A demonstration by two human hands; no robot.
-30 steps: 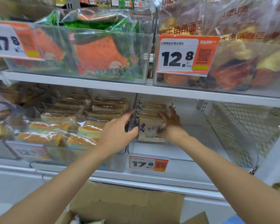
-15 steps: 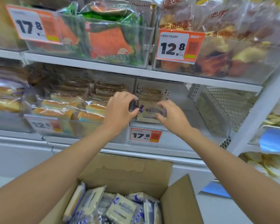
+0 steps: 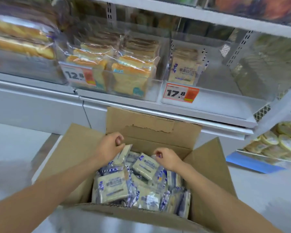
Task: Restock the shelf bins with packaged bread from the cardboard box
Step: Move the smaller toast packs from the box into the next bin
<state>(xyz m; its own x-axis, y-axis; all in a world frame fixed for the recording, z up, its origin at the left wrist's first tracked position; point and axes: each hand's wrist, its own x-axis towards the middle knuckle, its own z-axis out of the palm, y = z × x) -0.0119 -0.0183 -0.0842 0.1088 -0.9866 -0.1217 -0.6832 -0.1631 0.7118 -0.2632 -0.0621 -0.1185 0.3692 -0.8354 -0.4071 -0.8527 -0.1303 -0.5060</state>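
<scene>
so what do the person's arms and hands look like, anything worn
Nothing worn that shows. The left arm and right arm are bare to the frame edge, no sleeves. The left hand and right hand have no gloves, rings, watch or bands.

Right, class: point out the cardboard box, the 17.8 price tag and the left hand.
cardboard box (image 3: 149, 132), head view, on its rear flap.
17.8 price tag (image 3: 175, 93), head view, on the printed digits.
left hand (image 3: 107, 147), head view, on its back.
</scene>
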